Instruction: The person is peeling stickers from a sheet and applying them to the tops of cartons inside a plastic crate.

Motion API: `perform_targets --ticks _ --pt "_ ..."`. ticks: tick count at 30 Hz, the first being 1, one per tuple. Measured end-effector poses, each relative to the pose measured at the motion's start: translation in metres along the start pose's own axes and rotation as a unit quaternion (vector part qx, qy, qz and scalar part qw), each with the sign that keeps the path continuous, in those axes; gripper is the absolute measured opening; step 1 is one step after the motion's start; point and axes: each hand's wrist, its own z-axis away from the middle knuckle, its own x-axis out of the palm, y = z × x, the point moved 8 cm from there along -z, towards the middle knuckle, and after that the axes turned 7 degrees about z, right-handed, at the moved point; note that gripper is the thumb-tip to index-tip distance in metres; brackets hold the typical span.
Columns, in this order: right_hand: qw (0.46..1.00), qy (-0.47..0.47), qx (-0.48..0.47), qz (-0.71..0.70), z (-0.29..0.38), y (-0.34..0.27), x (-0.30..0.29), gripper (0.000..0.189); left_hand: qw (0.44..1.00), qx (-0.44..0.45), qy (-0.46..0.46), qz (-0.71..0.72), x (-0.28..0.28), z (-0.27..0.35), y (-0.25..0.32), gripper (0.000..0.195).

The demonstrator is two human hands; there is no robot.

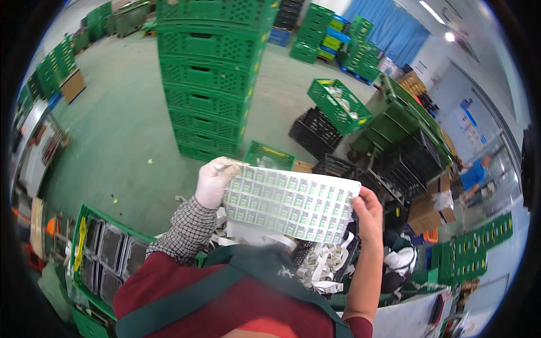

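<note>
A sheet of small printed labels [291,205] stretches between my two hands, held up in front of my apron. My left hand [213,181], in a white glove, grips its upper left corner; a thin, pale, pen-like object [225,166] also sits in those fingers. Bare, my right hand [368,211] pinches the sheet's right edge between thumb and fingers. The labels run in rows of green and grey print, too small to read. Below the sheet lie curled strips of white label backing [325,266], some in a black crate.
A tall stack of green crates [207,80] stands ahead. To the right are a tilted green crate [338,105], black crates [315,131] and a green wheeled bin [393,114]. Clear plastic trays [112,249] fill a crate at left. A person in blue [471,177] is at far right.
</note>
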Motion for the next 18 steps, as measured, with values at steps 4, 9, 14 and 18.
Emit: perform_targets --ticks 4,9,14,18 --pt "0.999 -0.020 -0.034 -0.038 0.009 -0.008 0.006 0.011 0.999 0.017 -0.019 0.046 0.006 0.000 -0.006 0.008" --pt "0.988 0.040 -0.149 -0.017 0.017 -0.029 -0.008 0.004 0.999 0.008 -0.025 0.048 0.009 0.004 -0.016 0.008" --pt "0.974 0.040 -0.187 -0.120 0.035 -0.042 -0.017 0.010 0.999 0.000 -0.034 0.031 0.013 0.011 -0.026 0.014" --pt "0.973 0.117 -0.159 -0.119 0.046 -0.034 -0.031 0.012 0.997 -0.002 -0.067 0.034 0.025 0.011 -0.032 0.023"
